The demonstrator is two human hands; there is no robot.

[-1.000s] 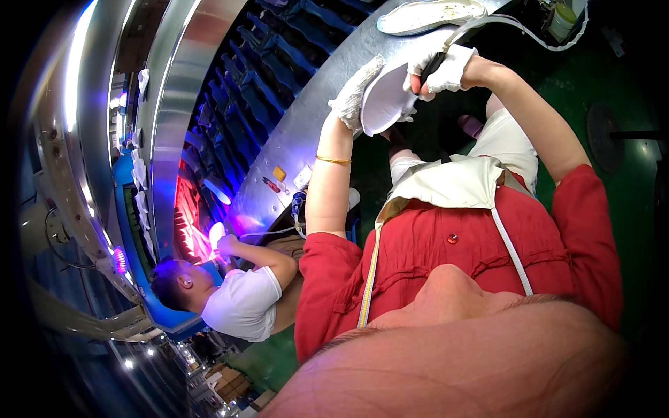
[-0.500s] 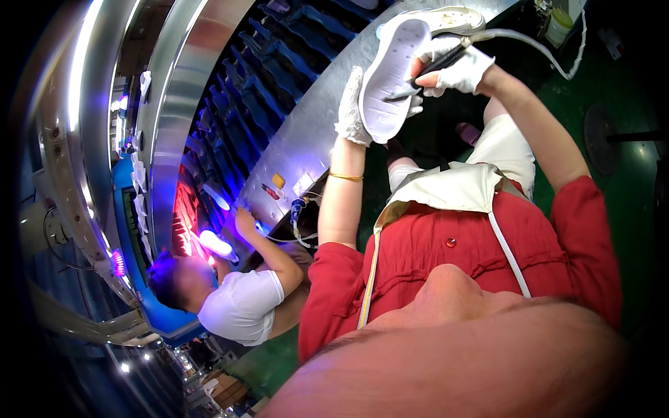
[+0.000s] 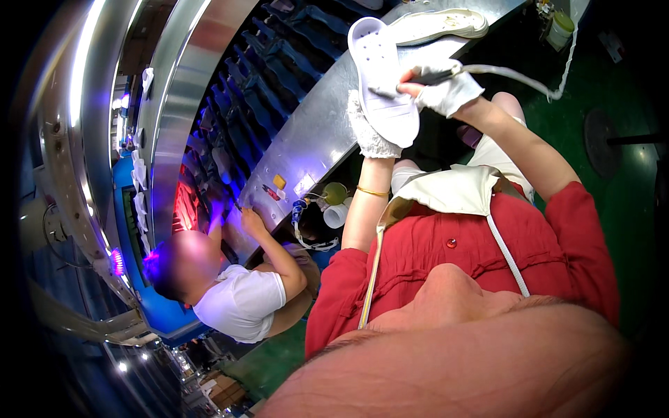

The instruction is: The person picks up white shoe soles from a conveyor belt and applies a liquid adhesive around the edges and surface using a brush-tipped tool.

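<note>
A white shoe sole [image 3: 380, 59], with small holes at its far end, is held up tilted over the bench edge. My left hand [image 3: 367, 131], in a white knit glove, grips it from below and along its left side, its fingers mostly hidden behind the sole. In a white fingertip-less glove, my right hand [image 3: 446, 89] is closed round the dark handle of a brush [image 3: 433, 76]. The brush's tip rests on or just over the middle of the sole. A pale hose [image 3: 512, 72] runs from the handle's back end off to the right.
More off-white soles [image 3: 439, 26] lie on the metal bench [image 3: 313, 122] just beyond. Behind the bench, a rack [image 3: 279, 63] holds several dark bluish pieces. A co-worker [image 3: 240, 303] sits at the left. A pail [image 3: 559, 29] stands at the far right, a stand [image 3: 605, 139] below it.
The sole has turned, its far end swinging left and its near end right. My left hand has shifted right; the brush has moved up and left. Bright white pieces near the co-worker no longer show.
</note>
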